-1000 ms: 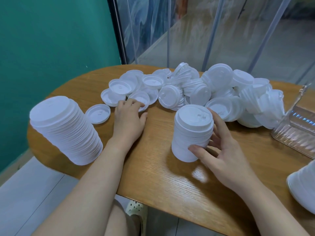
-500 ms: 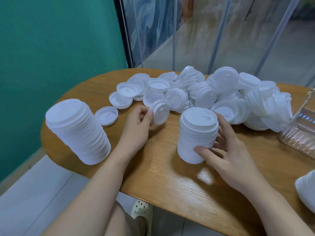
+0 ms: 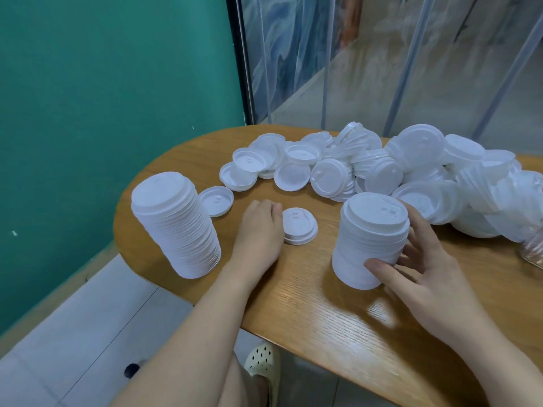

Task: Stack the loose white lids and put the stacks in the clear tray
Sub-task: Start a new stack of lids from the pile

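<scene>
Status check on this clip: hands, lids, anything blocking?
Left hand beside single lid, grip unclear. Right hand grips short stack. Tall stack stands apart, loose pile remains. Nothing blocking.

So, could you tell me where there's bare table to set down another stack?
Bare wood lies between the left stack and held stack, nearer than the single lid, and along the near edge. The far pile is crowded.
</scene>
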Available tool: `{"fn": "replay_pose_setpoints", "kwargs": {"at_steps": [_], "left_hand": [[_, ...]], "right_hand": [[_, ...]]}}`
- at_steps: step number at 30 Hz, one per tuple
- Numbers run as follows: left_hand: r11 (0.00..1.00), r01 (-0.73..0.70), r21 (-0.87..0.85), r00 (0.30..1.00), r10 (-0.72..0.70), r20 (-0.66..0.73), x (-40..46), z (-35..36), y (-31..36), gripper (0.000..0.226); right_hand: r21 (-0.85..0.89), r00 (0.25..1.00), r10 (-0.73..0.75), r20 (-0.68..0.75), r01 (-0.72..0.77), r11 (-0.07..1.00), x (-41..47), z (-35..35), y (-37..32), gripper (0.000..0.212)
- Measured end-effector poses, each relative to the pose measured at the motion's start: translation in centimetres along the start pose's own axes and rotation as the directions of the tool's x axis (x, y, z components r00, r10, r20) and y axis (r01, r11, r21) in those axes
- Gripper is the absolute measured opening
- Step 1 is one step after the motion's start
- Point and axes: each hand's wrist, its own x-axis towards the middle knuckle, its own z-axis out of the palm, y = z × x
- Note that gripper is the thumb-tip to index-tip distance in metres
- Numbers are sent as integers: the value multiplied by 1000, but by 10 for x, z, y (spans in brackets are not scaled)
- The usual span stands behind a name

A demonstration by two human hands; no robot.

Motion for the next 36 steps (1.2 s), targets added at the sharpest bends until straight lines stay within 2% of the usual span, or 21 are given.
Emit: {"fn": "replay_pose_setpoints", "kwargs": {"at_steps": [2,4,8,13,14,16,18,19,21,24,29,32,36], "left_hand": [[999,-27,46,995,22,97,-1,-1,-3,49],[990,-68,122,991,52,126,-4,0,-3,66],[971,-133,198,988,115,103,-5,-1,2,68],[949,-168,265,981,134,143,-7,-4,8,71],[960,-160,229,982,132,133,-9,-7,11,70],[990,-141,27,988,139,60,-13,-13,21,66],[963,-166,-212,986,162,-36,-19,-20,36,63],[939,-205,-276,979,191,-77,-23,-23,43,61],[900,-272,-341,962,252,-102,-29,-27,58,59],[847,-315,-428,945,322,-59,-38,-32,72,58],[838,-326,-438,912,400,87,-48,-31,81,68],[843,-374,-386,890,444,108,-51,-26,85,62],[841,-423,-337,862,488,136,-50,-23,89,66]], "right_hand": [[2,1000,-5,3,5,1000,0,0,0,80],[-4,1000,-6,-2,6,1000,-1,-1,1,80],[-8,1000,-9,-4,9,1000,-1,-1,2,80],[-31,1000,-14,-9,14,999,-2,-1,4,81],[-38,1000,-17,-8,16,999,-2,-2,5,82],[-44,1000,-21,-4,21,999,-2,-2,5,84],[-31,1000,-19,-9,18,999,-3,-1,5,81],[-21,1000,-12,-12,12,1000,-4,0,4,79],[-12,1000,-1,-19,1,1000,-6,1,4,79],[1,1000,-3,-26,3,1000,-6,3,4,80],[12,999,-19,-29,20,1000,-6,3,7,81],[16,999,-30,-21,30,999,-5,4,6,81],[21,999,-44,-20,45,999,-6,3,5,79]]}}
